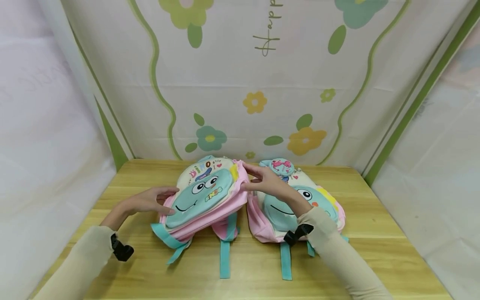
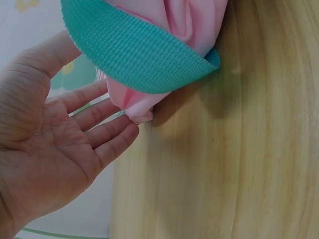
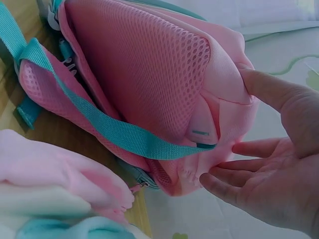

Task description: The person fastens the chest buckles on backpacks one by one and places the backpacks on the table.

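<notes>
A pink, cream and teal backpack [image 1: 202, 196] with a dinosaur face is tilted between both hands, its face toward the head camera. The left hand [image 1: 151, 201] grips its lower left corner, thumb at the front. In the left wrist view, the fingers [image 2: 107, 119] look fairly straight against pink fabric, beside a teal strap [image 2: 134, 50]. At the opposite side the right hand [image 1: 270, 183] holds the pink edge between spread thumb and fingers. The right wrist view shows the bag's pink mesh back [image 3: 144, 64] and a teal webbing strap [image 3: 119, 139].
A second, similar backpack [image 1: 285, 208] lies close on the right, partly behind the right forearm, with a round teal pouch [image 1: 282, 166] at its top. Both stand on a wooden table [image 1: 255, 266]. A flower-printed cloth [image 1: 232, 71] rises behind the table's back edge.
</notes>
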`<state>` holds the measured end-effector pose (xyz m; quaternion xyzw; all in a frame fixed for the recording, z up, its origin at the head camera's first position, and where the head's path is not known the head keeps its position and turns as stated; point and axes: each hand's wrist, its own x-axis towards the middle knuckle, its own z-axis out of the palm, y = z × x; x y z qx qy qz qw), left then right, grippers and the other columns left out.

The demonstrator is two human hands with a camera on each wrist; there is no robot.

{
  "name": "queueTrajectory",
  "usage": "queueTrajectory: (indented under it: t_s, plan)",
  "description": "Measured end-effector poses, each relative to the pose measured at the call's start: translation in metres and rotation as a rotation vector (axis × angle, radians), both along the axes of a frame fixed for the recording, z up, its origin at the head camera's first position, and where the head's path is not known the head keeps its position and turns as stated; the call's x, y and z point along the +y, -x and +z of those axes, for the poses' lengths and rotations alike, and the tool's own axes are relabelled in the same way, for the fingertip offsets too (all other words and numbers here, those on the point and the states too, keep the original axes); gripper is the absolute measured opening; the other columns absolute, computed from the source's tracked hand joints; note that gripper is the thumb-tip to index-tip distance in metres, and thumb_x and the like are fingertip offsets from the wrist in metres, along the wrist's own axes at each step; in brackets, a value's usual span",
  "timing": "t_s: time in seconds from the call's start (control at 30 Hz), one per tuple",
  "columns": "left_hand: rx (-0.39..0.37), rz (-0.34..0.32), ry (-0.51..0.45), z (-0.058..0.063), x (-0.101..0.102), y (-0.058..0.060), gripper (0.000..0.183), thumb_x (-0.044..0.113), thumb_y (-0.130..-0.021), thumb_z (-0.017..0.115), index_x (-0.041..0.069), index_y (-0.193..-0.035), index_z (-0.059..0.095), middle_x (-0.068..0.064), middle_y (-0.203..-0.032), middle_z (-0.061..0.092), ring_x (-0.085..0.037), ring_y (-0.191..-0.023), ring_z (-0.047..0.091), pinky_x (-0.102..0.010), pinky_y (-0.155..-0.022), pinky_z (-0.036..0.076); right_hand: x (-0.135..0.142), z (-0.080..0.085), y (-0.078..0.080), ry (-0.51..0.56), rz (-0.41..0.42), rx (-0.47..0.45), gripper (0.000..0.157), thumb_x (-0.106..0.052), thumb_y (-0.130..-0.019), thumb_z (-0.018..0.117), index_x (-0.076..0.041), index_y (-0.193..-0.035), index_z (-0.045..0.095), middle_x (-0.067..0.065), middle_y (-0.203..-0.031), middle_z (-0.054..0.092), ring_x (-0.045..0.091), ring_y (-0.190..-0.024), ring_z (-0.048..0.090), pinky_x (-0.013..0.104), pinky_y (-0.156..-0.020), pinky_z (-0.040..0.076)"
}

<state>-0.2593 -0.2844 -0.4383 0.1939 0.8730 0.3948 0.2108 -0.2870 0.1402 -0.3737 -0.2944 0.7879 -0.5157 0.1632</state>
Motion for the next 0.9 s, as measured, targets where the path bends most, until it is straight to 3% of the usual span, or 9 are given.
queueTrajectory:
  t_s: [0.33,0.73,0.9]
  plan:
    - [-0.013,-0.012,-0.034,-0.005,0.003,0.003,0.087,0.031,-0.090,0.079,-0.001,-0.156,0.033,-0.026,-0.159,0.037,-0.048,-0.146,0.036,-0.061,-0.117,0.034,0.007,-0.003,0.000,0.011,0.034,0.010,0.083,-0.023,-0.093,0.076,-0.015,-0.161,0.030,-0.004,-0.167,0.031,0.018,-0.154,0.031,0.044,-0.118,0.038]
    - [0.002,-0.039,-0.069,-0.010,0.003,0.007,0.086,0.029,-0.090,0.079,-0.001,-0.156,0.033,-0.026,-0.159,0.037,-0.047,-0.145,0.037,-0.061,-0.116,0.035,0.012,-0.012,-0.004,0.008,0.099,-0.007,0.081,-0.024,-0.099,0.067,-0.023,-0.165,0.019,-0.006,-0.172,0.015,0.018,-0.158,0.016,0.049,-0.124,0.027]
    - [0.009,-0.032,-0.082,-0.011,0.003,0.007,0.086,0.028,-0.090,0.079,-0.001,-0.156,0.033,-0.026,-0.159,0.037,-0.047,-0.146,0.036,-0.061,-0.116,0.035,0.010,-0.015,-0.004,0.046,0.121,-0.041,0.075,-0.019,-0.100,0.066,-0.019,-0.162,0.025,-0.001,-0.171,0.017,0.019,-0.159,0.015,0.048,-0.126,0.022]
